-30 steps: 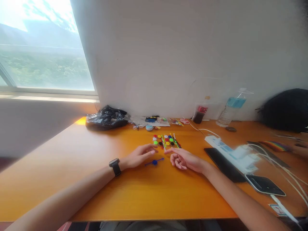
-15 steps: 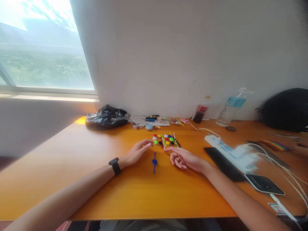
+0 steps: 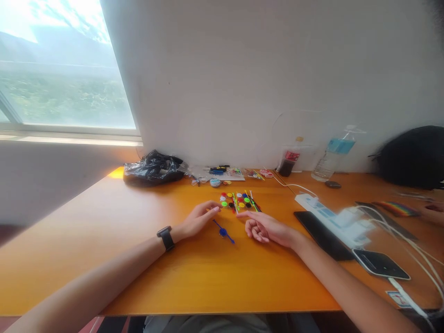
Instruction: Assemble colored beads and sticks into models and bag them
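A blue piece (image 3: 223, 232) with a round hub and two thin arms lies on the wooden table between my hands, slanting from upper left to lower right. Left of it, my left hand (image 3: 199, 219) rests open and empty, its fingers stretched toward the small coloured discs (image 3: 224, 204). My right hand (image 3: 262, 228) is on the other side, index finger extended and the other fingers curled, holding nothing visible. That fingertip is close to the lower end of several thin coloured sticks (image 3: 237, 203). Neither hand visibly touches the blue piece.
Along the wall are a black plastic bag (image 3: 152, 169), tools (image 3: 218, 170), a dark drink bottle (image 3: 288, 163) and a water bottle (image 3: 328, 159). A power strip (image 3: 326, 213) with white cables and a phone (image 3: 381, 264) lie at right. Another person's hand (image 3: 432, 212) shows at the right edge.
The blue piece has turned about its hub, from nearly upright in view to a diagonal. Both hands have stayed almost still.
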Demonstrator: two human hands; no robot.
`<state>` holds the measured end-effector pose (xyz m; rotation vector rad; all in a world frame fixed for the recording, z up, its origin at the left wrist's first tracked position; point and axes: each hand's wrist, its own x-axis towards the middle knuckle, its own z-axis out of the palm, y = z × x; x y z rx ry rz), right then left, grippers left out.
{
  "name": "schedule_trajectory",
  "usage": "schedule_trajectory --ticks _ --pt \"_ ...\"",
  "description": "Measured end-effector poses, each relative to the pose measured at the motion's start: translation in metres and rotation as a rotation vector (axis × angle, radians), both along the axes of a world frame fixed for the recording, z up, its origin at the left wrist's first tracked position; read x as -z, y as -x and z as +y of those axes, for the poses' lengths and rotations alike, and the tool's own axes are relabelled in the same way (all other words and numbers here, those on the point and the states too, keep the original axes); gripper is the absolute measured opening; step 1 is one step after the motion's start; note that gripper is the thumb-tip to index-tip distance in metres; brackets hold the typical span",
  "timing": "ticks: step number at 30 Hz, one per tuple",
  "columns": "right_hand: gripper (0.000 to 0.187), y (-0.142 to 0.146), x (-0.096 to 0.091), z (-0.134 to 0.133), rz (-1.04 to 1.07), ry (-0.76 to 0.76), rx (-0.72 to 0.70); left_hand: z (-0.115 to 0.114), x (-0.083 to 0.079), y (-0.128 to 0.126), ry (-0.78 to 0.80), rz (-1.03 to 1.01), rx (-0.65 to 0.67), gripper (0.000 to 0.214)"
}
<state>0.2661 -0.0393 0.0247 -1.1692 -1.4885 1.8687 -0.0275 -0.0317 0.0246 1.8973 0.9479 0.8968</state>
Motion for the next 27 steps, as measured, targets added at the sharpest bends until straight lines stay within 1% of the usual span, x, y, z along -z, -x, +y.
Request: schedule_trajectory --ticks 5,11,17,22,27 --pt "0.047 -0.0005 0.001 0.0006 -0.009 -0.004 -0.012 -0.0003 0.003 -0.0017 -0.078 0.012 -0.058 0.047" --pt "0.047 0.0003 -0.0004 0.0001 -0.022 -0.002 -0.016 -0.003 0.0035 -0.0021 -0.038 0.009 -0.036 0.048" --pt "0.047 0.0006 -0.0013 -0.001 -0.013 -0.009 -0.009 -0.0031 0.0016 -0.0022 -0.085 0.013 -0.07 0.046" --pt "0.048 0.0013 -0.0018 -0.002 -0.023 -0.012 -0.002 -0.0004 0.0053 -0.0014 -0.082 0.006 -0.041 0.048" --pt "0.049 0.0013 -0.0013 -0.0023 -0.024 -0.007 0.002 0.0007 0.0066 -0.0018 -0.104 0.013 -0.07 0.049"
